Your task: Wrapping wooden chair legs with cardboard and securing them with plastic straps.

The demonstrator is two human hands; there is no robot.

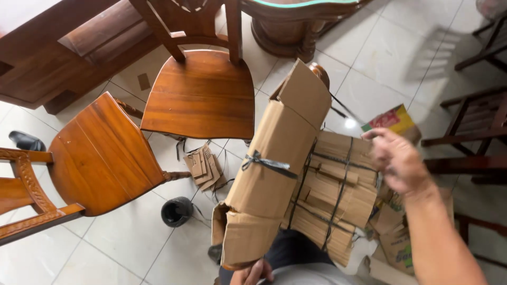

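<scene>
Bright daylight, glare on the floor tiles (349, 123), right hand (397, 158) motion-blurred.

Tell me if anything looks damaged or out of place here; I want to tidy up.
The folded cardboard box tied with dark string is torn and crumpled at its lower end. A small bundle of cardboard pieces and a black roll lie loose on the tiled floor.

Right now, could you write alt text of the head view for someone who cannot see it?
A person's left hand holds a folded cardboard box tied with black string, and the right hand hovers over a tied cardboard bundle. Two wooden chairs stand on the white tiled floor.
</scene>
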